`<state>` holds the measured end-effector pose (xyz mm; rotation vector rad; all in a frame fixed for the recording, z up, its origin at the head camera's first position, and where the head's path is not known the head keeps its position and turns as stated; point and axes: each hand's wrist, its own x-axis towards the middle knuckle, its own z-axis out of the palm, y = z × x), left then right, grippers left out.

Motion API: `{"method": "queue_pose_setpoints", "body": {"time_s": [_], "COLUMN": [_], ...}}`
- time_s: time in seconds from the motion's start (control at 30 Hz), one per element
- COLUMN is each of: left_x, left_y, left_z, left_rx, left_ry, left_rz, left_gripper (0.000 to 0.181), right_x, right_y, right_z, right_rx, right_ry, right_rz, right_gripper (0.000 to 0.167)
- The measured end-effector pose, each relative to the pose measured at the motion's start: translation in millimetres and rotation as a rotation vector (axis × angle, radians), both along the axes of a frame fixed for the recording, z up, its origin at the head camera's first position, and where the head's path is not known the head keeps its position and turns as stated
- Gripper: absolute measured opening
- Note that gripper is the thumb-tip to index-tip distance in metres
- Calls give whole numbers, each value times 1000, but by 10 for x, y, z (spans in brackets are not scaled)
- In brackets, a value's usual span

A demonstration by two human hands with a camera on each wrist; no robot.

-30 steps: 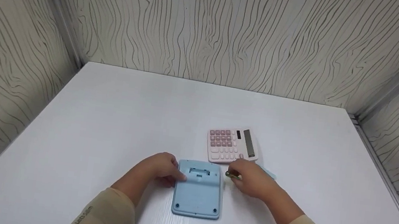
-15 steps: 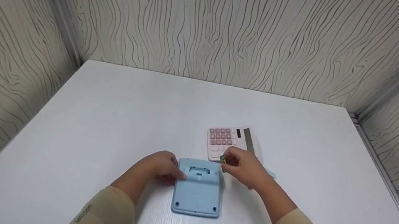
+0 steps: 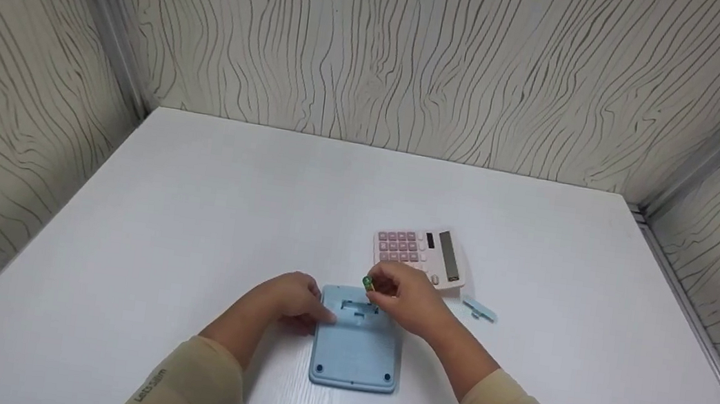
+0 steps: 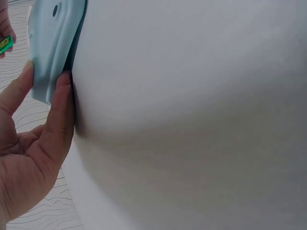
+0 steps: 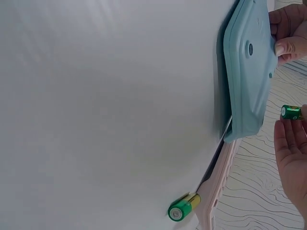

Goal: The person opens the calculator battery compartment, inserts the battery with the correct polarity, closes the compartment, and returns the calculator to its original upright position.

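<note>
A light blue calculator lies face down with its battery compartment uncovered. My left hand grips its left edge, thumb on the back; the left wrist view shows the fingers at the edge's underside. Between thumb and fingers, my right hand pinches a small green battery just above the compartment. In the right wrist view this held battery is apart from the calculator. A second green-and-gold battery lies on the table there; my right hand or arm hides it in the head view.
Behind my right hand a pink calculator lies face up, partly covered by the hand. The small blue battery cover rests to its lower right. The white table is bounded by wood-patterned panels at the back and sides.
My right hand has lifted the battery from beside the blue calculator and moved left, over the compartment. The battery cover is in fuller view. My left hand stays in place.
</note>
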<state>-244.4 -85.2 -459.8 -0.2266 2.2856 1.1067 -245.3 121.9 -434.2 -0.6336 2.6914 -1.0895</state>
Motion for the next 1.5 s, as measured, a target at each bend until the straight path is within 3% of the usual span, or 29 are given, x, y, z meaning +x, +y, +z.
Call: {"method": "queue_pose_setpoints", "body": {"time_s": [0.2, 0.47, 0.67, 0.83, 0.97, 1.07, 1.2, 1.5], "left_x": [7, 1, -6, -8, -8, -3, 1, -8], "left_y": [4, 1, -1, 3, 10, 10, 3, 2], "left_z": [18, 2, -8, -18, -19, -9, -2, -4], "left_rx": [-21, -40, -50, -62, -64, -41, -18, -29], "left_ry": [26, 31, 23, 20, 19, 19, 22, 22], "left_rz": [-44, -47, -45, -39, -24, -19, -28, -34], "left_gripper": [36, 34, 38, 39, 42, 42, 35, 32], "right_x": [5, -6, -12, -1, 24, 48, 70, 85], "right_y": [-65, -104, -145, -200, -238, -244, -243, -236], "right_z": [-58, -148, -179, -187, -186, -188, -185, -177], "right_rx": [22, 75, 133, 199, 259, 317, 371, 438], "right_ry": [-10, -75, -72, -15, 27, 130, 283, 298], "right_rz": [17, 15, 21, 40, 59, 109, 181, 229], "right_gripper": [14, 13, 13, 12, 27, 38, 31, 25]}}
